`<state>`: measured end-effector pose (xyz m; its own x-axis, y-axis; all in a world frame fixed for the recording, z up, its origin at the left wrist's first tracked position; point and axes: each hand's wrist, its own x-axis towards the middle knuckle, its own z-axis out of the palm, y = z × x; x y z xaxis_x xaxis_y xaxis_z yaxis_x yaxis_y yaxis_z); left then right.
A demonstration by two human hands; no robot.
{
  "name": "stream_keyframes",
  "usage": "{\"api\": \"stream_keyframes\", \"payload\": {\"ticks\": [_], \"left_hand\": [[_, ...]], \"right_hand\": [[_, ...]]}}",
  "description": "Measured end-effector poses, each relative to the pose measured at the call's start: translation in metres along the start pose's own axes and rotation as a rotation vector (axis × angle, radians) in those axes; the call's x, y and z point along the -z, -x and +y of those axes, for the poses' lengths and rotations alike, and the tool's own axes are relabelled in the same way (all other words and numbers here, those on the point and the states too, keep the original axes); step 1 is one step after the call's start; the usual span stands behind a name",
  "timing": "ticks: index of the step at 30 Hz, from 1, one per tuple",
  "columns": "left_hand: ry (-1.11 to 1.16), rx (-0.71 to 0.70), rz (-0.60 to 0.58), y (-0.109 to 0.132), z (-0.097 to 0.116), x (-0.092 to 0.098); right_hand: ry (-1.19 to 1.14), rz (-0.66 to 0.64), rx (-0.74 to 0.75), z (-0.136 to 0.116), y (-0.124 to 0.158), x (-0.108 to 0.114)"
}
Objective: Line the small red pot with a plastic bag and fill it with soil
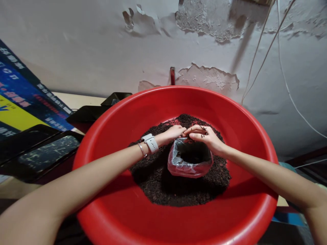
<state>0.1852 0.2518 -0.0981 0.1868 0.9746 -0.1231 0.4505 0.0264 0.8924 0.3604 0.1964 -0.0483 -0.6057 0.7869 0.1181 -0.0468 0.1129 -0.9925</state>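
We see the clear plastic bag [190, 158] sitting mouth-up on the dark loose-leaf heap [163, 183] mid-basin. Our left hand [175, 132] and right hand [204, 136] curl, cupping leaves at its far rim: filling, we judge. The red basin [107, 143] leaves room all round.

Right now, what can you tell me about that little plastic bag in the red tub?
The plastic bag is small, clear and crinkly, standing open-mouthed on the heap of dark crumbly material in the red basin. Some dark material is inside. The left hand and right hand meet at its far rim.
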Motion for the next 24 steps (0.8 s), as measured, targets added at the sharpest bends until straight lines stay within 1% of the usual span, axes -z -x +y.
{"api": "stream_keyframes", "payload": {"ticks": [3, 6, 8, 10, 12, 14, 15, 17, 18, 19, 20, 21, 22, 24], "left_hand": [[-0.332, 0.071, 0.08, -0.012, -0.008, 0.018], [-0.54, 0.094, 0.088, -0.018, -0.017, 0.032], [-0.65, 0.099, 0.067, -0.02, -0.02, 0.037], [-0.744, 0.097, 0.059, -0.022, -0.019, 0.037], [-0.813, 0.085, 0.052, -0.023, -0.015, 0.035], [-0.859, 0.07, 0.035, -0.022, -0.012, 0.031], [-0.876, 0.066, 0.026, -0.021, -0.014, 0.028], [-0.906, 0.075, 0.044, -0.013, -0.024, 0.022], [-0.915, 0.109, 0.066, -0.008, -0.032, 0.018], [-0.919, 0.158, 0.104, -0.002, -0.042, 0.014], [-0.909, 0.276, 0.141, 0.003, -0.053, 0.009], [-0.884, 0.404, 0.129, 0.009, -0.065, 0.004], [-0.845, 0.503, 0.082, 0.013, -0.075, -0.002], [-0.814, 0.56, 0.046, 0.016, -0.091, -0.012]], "right_hand": [[0.138, -0.037, 0.029, -0.006, -0.003, 0.01], [0.187, -0.024, 0.041, -0.008, -0.006, 0.02], [0.182, 0.049, 0.051, -0.007, -0.01, 0.027], [0.144, 0.175, 0.038, -0.005, -0.016, 0.036], [0.092, 0.308, -0.019, 0.0, -0.027, 0.047], [0.139, 0.404, -0.097, 0.009, -0.038, 0.06], [0.223, 0.438, -0.13, 0.015, -0.042, 0.067], [0.475, 0.496, -0.211, 0.031, -0.047, 0.077], [0.605, 0.526, -0.276, 0.041, -0.045, 0.081], [0.715, 0.554, -0.36, 0.052, -0.042, 0.083], [0.796, 0.577, -0.462, 0.065, -0.037, 0.084], [0.855, 0.588, -0.575, 0.079, -0.031, 0.084], [0.905, 0.581, -0.67, 0.095, -0.025, 0.082], [0.975, 0.543, -0.828, 0.126, -0.016, 0.077]]}}
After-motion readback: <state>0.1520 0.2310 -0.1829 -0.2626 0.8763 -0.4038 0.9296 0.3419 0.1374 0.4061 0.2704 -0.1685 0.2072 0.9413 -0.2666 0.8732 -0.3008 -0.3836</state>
